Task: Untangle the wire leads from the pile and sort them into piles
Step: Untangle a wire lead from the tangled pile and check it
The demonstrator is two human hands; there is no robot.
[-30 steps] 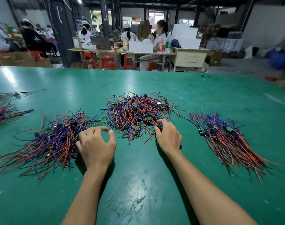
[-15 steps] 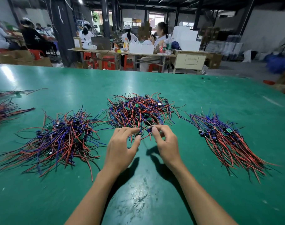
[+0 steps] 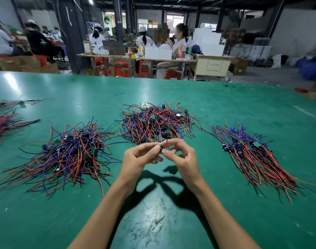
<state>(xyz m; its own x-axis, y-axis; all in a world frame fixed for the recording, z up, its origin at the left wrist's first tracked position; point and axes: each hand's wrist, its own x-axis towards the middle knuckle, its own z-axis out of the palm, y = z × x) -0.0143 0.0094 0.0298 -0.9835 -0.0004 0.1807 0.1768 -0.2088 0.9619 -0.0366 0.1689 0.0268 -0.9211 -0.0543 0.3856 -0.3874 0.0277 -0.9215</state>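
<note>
A tangled pile (image 3: 156,123) of red, blue and black wire leads lies in the middle of the green table (image 3: 171,221). Just in front of it, my left hand (image 3: 139,159) and my right hand (image 3: 182,157) are raised off the table, fingertips together. Both pinch one wire lead (image 3: 165,141) that still runs up into the tangled pile. A loosely sorted pile (image 3: 67,153) lies to the left. A neater pile (image 3: 256,155) with leads running the same way lies to the right.
Two more bundles of leads (image 3: 4,123) lie at the table's far left edge. Beyond the table's far edge, people sit at work tables (image 3: 135,56) with boxes and red stools. A red object (image 3: 301,90) sits at the right rim.
My left hand left the left pile and came to the middle. Both hands have risen off the table and now pinch a lead pulled from the tangled pile's front edge.
</note>
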